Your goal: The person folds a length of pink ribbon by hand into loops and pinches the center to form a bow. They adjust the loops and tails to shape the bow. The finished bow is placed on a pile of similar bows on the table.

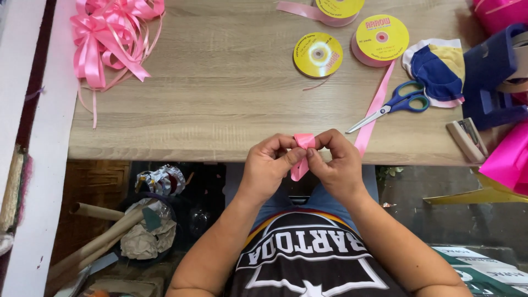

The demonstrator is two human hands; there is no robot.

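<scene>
- Pale wood-grain table [231,82] fills the far half of the head view; below its near edge I see a dark floor with a bin of crumpled paper and cardboard tubes [104,236] to the near left.
- My left hand [267,165] and right hand [338,165] meet just at the table's near edge, both pinched on a small fold of pink ribbon [303,141]; its short tail hangs down between my palms.
- My fingers [286,146] are closed on the fold from both sides, thumbs and forefingers touching the ribbon, nothing loose.
- From the fold a long strip runs far and right, under the blue-handled scissors [404,103], toward a pink spool with a yellow label [380,39].
- Two more yellow-labelled spools [318,54] lie further left and far; finished pink bows [110,38] sit in the far left corner, well apart.
- A stapler [467,138] lies near the right edge.
- To fold well, I judge I should keep the ribbon edges lined up, press the crease flat between my thumbs, and hold the pinch firm so the glossy ribbon does not slip or twist.
- Leaving slack in the long strip should stop it tugging the fold.
</scene>
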